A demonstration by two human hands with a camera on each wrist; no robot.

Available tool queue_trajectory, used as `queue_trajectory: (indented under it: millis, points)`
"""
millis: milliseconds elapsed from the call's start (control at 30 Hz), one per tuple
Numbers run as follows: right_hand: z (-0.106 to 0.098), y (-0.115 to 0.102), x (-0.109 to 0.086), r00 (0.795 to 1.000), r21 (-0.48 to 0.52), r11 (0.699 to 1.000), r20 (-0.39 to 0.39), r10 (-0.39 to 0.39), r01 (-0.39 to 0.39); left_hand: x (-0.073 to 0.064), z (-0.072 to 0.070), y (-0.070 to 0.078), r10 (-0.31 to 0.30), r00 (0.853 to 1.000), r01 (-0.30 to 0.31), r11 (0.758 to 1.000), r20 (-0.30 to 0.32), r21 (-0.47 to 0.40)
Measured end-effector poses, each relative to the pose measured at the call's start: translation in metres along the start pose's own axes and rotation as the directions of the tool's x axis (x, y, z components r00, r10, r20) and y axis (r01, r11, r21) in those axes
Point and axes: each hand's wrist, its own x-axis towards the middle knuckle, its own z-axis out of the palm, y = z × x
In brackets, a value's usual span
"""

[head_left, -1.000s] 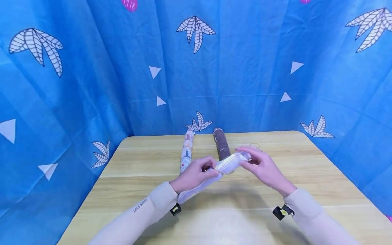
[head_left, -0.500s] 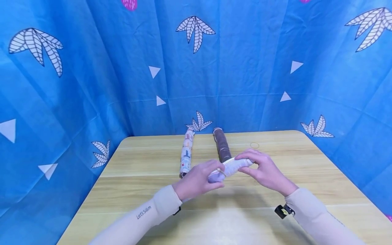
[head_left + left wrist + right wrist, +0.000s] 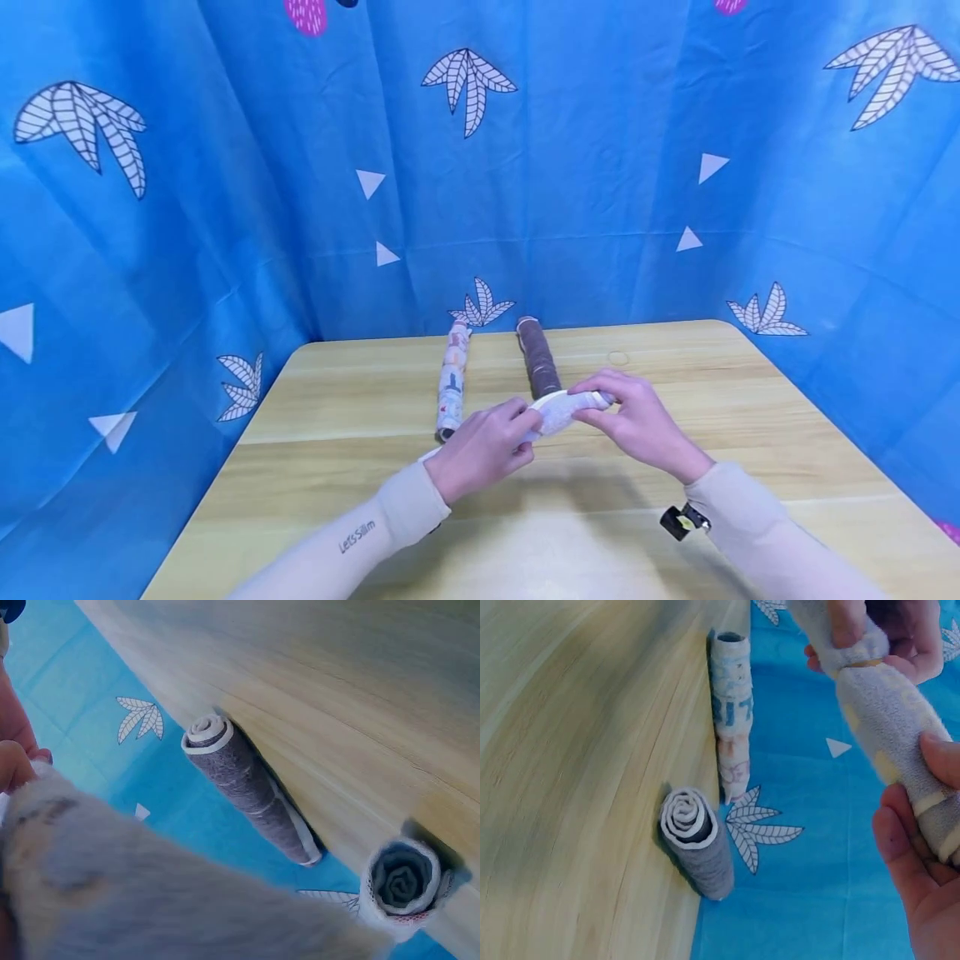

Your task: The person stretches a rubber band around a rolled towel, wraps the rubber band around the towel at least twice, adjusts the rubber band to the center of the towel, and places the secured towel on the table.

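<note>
Both hands hold a pale grey-lilac rolled towel (image 3: 557, 412) above the table, tilted up toward its right end. My left hand (image 3: 483, 446) grips its middle, fingers curled over it. Beside those fingers a tan rubber band (image 3: 866, 664) circles the roll and cinches it, as the right wrist view shows. My right hand (image 3: 633, 421) pinches the far end between thumb and fingers. In the left wrist view the near part of the held towel (image 3: 150, 877) is blurred and fills the lower left. The left palm hides part of the roll in the head view.
Farther back on the wooden table (image 3: 337, 500) lie a white patterned rolled towel (image 3: 452, 379) and a brown-grey rolled towel (image 3: 538, 357). A loose rubber band (image 3: 617, 358) lies at the back right. A blue printed curtain (image 3: 585, 167) stands behind the table.
My left hand has turned over and closed more around the towel's middle, covering the band in the head view. The towel's right end has dropped slightly; the right hand keeps its hold.
</note>
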Motion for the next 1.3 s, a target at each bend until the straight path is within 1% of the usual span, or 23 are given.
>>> queue_trajectory:
  millis: [100,200,267,333,367,400,467,533,633,733,800,833,867,900,933,967,1000,1100,1133,1167,1200,1233,1300]
  points:
    - [0.003,-0.002,0.001,1.0,0.004,1.0,0.028,0.012,-0.012,-0.004,0.001,-0.001,0.009,1.0,-0.009,1.0,-0.003,0.013]
    - [0.002,-0.002,0.001,0.997,0.021,0.997,0.044,0.07,-0.071,-0.004,0.001,-0.003,0.028,1.0,-0.028,1.0,0.004,-0.013]
    - [0.0,-0.001,0.0,0.991,0.043,0.992,0.055,0.12,-0.122,-0.004,0.0,-0.006,0.02,1.0,-0.018,0.996,0.023,-0.087]
    - [-0.003,0.0,0.0,0.983,0.078,0.982,0.08,0.165,-0.171,-0.004,-0.001,-0.008,-0.033,0.997,0.05,0.969,0.073,-0.244]
    - [-0.004,0.0,0.0,0.98,0.095,0.978,0.096,0.177,-0.186,-0.004,-0.002,-0.009,-0.073,0.991,0.107,0.934,0.111,-0.34]
    - [-0.005,0.001,0.0,0.976,0.107,0.974,0.113,0.185,-0.197,-0.005,-0.002,-0.01,-0.116,0.982,0.169,0.888,0.149,-0.427]
    - [-0.007,0.001,0.0,0.972,0.129,0.97,0.148,0.184,-0.204,-0.007,-0.002,-0.013,-0.195,0.955,0.291,0.768,0.225,-0.571]
    - [-0.009,0.002,-0.001,0.971,0.148,0.972,0.179,0.156,-0.183,-0.009,-0.001,-0.015,-0.248,0.926,0.377,0.648,0.284,-0.662]
    - [-0.011,0.003,-0.003,0.978,0.15,0.983,0.193,0.079,-0.109,-0.01,0.001,-0.019,-0.262,0.907,0.42,0.517,0.329,-0.745]
    - [-0.013,0.002,-0.002,0.982,0.115,0.993,0.186,-0.014,-0.008,-0.009,0.001,-0.022,-0.238,0.901,0.429,0.376,0.362,-0.821]
    - [-0.013,0.001,-0.001,0.982,0.085,0.995,0.177,-0.061,0.047,-0.008,-0.001,-0.022,-0.214,0.9,0.431,0.293,0.38,-0.854]
    - [-0.013,0.0,0.0,0.982,0.076,0.995,0.172,-0.078,0.066,-0.007,-0.001,-0.022,-0.205,0.9,0.429,0.264,0.384,-0.864]
    - [-0.012,0.0,0.001,0.982,0.07,0.994,0.166,-0.093,0.082,-0.007,-0.001,-0.021,-0.205,0.899,0.43,0.256,0.386,-0.866]
    - [-0.012,0.0,0.002,0.982,0.068,0.993,0.158,-0.103,0.093,-0.007,-0.001,-0.02,-0.213,0.898,0.432,0.264,0.385,-0.862]
    - [-0.011,0.0,0.003,0.983,0.069,0.993,0.15,-0.108,0.098,-0.007,-0.001,-0.019,-0.227,0.898,0.431,0.293,0.376,-0.853]
    - [-0.011,0.0,0.003,0.984,0.067,0.992,0.139,-0.111,0.103,-0.007,-0.001,-0.017,-0.245,0.9,0.429,0.341,0.361,-0.837]
    - [-0.01,0.0,0.004,0.986,0.064,0.993,0.128,-0.111,0.104,-0.008,0.0,-0.015,-0.263,0.905,0.419,0.41,0.335,-0.81]
    - [-0.009,0.002,0.004,0.991,0.041,0.995,0.095,-0.096,0.092,-0.009,0.002,-0.01,-0.277,0.937,0.348,0.68,0.213,-0.645]
    - [-0.009,0.003,0.005,0.992,0.033,0.995,0.085,-0.092,0.089,-0.009,0.003,-0.008,-0.263,0.951,0.308,0.755,0.164,-0.578]
    - [-0.009,0.004,0.005,0.993,0.024,0.996,0.074,-0.09,0.089,-0.009,0.004,-0.007,-0.241,0.963,0.267,0.816,0.118,-0.513]
    - [-0.009,0.004,0.005,0.994,0.017,0.996,0.064,-0.089,0.088,-0.009,0.004,-0.006,-0.215,0.974,0.224,0.864,0.074,-0.451]
    - [-0.009,0.005,0.005,0.995,0.011,0.996,0.058,-0.086,0.085,-0.009,0.005,-0.005,-0.189,0.981,0.188,0.896,0.04,-0.403]
    - [-0.009,0.006,0.006,0.995,-0.001,0.996,0.05,-0.087,0.087,-0.009,0.005,-0.005,-0.152,0.988,0.143,0.929,0.001,-0.341]
